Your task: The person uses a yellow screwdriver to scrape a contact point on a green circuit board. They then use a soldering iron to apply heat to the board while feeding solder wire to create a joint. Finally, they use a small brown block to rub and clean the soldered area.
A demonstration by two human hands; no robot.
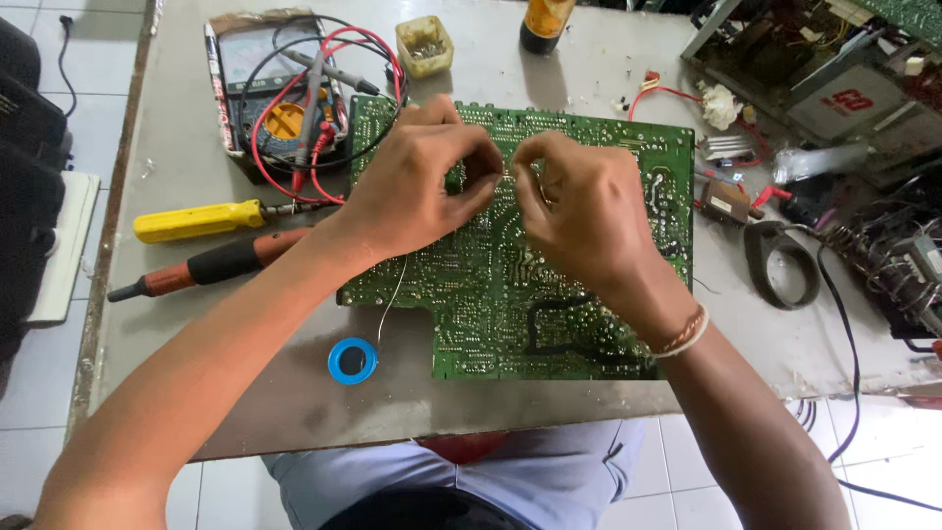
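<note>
A large green circuit board (491, 294) lies solder side up on the grey table (177, 324). Above its middle, my left hand (417, 186) and my right hand (579, 211) meet, both pinching a thin silvery solder wire (391, 294). That wire trails down from my left hand to a small blue spool (352, 360) lying by the board's near left corner. My fingertips hide the spot where the wire is pinched.
A multimeter (280, 93) with red and black leads sits at the back left. A yellow-handled tool (201, 221) and a red-and-black tool (211, 265) lie left of the board. A small yellowish cup (425, 46), a dark bottle (545, 25) and assorted electronics (834, 69) are behind and right.
</note>
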